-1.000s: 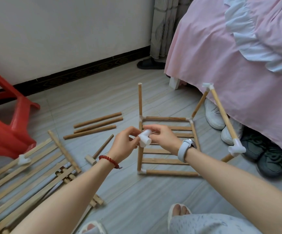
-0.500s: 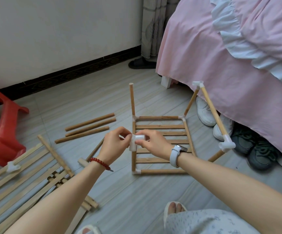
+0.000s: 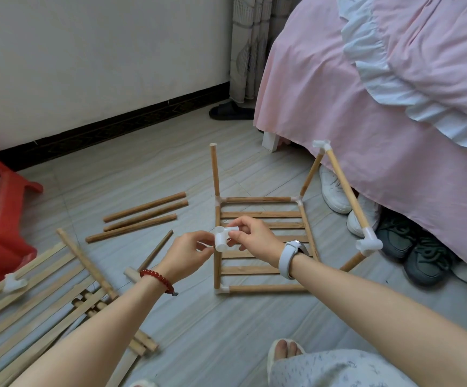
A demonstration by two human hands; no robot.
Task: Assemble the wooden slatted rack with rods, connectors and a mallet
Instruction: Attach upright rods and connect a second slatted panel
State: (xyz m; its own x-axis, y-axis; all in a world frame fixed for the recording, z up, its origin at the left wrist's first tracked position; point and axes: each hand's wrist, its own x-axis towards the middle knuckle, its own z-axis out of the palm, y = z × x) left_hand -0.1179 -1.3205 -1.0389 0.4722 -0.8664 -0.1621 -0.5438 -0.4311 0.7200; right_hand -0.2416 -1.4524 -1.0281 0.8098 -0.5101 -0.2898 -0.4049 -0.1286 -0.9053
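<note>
Pinching the white plastic three-way connector (image 3: 224,238) between left hand (image 3: 186,254) and right hand (image 3: 256,238), both grips are grasping it above the slatted wooden rack frame (image 3: 263,244). Beyond the grip, the bare upright wooden rod (image 3: 214,169) is probably awaiting it, so I'd be lining a socket squarely over the rod tip before pressing.

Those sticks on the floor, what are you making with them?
A person is building a wooden slatted rack. Both hands, the left hand and the right hand, hold a white plastic connector above the half-built frame, which lies on the floor. Its far left upright rod has no connector on top yet. Three loose rods and a mallet lie to the left, beside a stack of slatted panels.
</note>
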